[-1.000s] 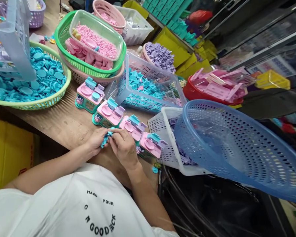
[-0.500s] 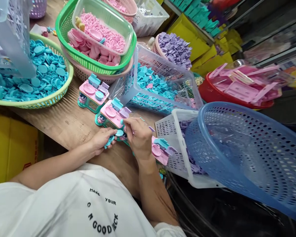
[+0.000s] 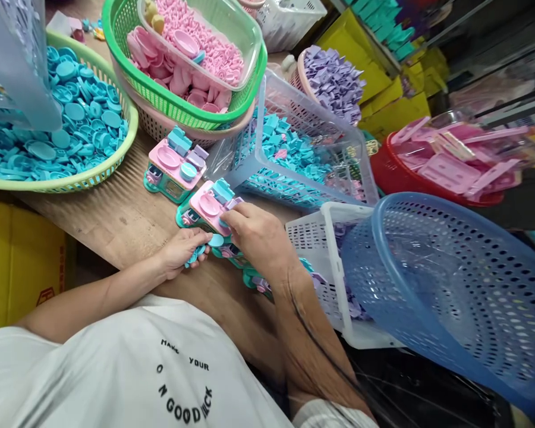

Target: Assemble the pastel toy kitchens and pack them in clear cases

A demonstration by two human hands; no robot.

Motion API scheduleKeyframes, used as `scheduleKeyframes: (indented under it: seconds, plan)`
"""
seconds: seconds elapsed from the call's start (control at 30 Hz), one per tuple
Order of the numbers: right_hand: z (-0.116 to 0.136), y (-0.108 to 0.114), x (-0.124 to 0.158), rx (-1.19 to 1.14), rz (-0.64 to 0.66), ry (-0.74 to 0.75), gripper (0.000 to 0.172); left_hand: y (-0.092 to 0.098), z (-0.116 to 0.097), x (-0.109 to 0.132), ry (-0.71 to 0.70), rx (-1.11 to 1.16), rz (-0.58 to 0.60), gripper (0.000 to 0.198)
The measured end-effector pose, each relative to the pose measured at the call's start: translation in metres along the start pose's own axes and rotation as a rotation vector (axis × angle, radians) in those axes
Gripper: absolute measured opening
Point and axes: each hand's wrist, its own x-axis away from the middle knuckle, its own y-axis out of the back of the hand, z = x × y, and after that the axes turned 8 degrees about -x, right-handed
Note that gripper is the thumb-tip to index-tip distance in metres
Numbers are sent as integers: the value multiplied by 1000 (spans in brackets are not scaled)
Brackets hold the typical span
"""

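My left hand is closed round several teal round pieces, one of them sticking out between thumb and finger. My right hand pinches a small teal piece at the right part of the second toy kitchen. That toy has a pink top with a round pink basin and a teal piece at its back. Up and to the left stands another toy kitchen, with a teal disc on its top. More such toys stand partly hidden under my right hand and forearm.
A yellow-green basket of teal discs is at the left. Behind the toys stand a green basket with pink parts and a clear crate with teal parts. A white crate and a large blue basket lie at the right.
My right hand has come down onto the second toy kitchen with the small teal piece, and its forearm has swung to the right. The view has shifted slightly. My left hand holds its pieces as before.
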Motion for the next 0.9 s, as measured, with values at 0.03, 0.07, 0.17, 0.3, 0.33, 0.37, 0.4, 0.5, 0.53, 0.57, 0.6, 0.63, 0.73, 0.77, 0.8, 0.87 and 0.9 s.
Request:
scheduleKeyframes:
  seconds: [0.03, 0.07, 0.17, 0.3, 0.33, 0.37, 0.4, 0.5, 0.53, 0.57, 0.6, 0.63, 0.73, 0.77, 0.8, 0.87, 0.9]
  plan:
    - [0, 2, -2, 11, 23, 8, 20, 1, 0, 0, -1, 0, 1, 24]
    - [0, 3, -4, 20, 37, 11, 21, 1, 0, -1, -4, 2, 3, 24]
    - [2, 1, -7, 14, 39, -2, 26, 3, 0, -3, -9, 8, 12, 25]
    - [8, -10, -4, -5, -13, -90, 27, 5, 2, -4, -22, 12, 28, 26]
    - [10, -14, -2, -2, -37, -115, 26, 6, 2, -4, -22, 13, 30, 26]
    - [11, -17, 0, -7, -68, -131, 25, 6, 2, -4, -20, 15, 31, 25]
    - [12, -20, 2, -22, -105, -139, 25, 7, 2, -3, -14, 18, 27, 25]
    - [13, -29, 8, -73, -214, -141, 28, 6, 3, 0, 1, 28, -3, 23]
    - [14, -32, 8, -78, -234, -143, 28, 6, 4, 1, 2, 33, -14, 22]
    - [14, -34, 9, -74, -244, -150, 29, 5, 4, 3, 1, 37, -21, 22]
    - [15, -36, 8, -68, -247, -159, 29, 3, 4, 4, 0, 37, -20, 23]
    - [16, -38, 8, -65, -249, -168, 28, 2, 4, 5, -5, 36, -15, 24]
    - [17, -37, 9, -84, -279, -176, 26, -1, 4, 11, -23, 32, 0, 27]
    - [18, -35, 11, -109, -305, -158, 25, -1, 4, 14, -31, 35, -4, 27]
    - [19, -32, 14, -146, -332, -124, 24, -1, 3, 17, -41, 40, -11, 26]
    - [22, -24, 25, -236, -356, -9, 21, 1, 1, 22, -61, 50, -28, 26]
    - [24, -21, 31, -276, -346, 59, 22, 1, 0, 25, -68, 57, -35, 25]
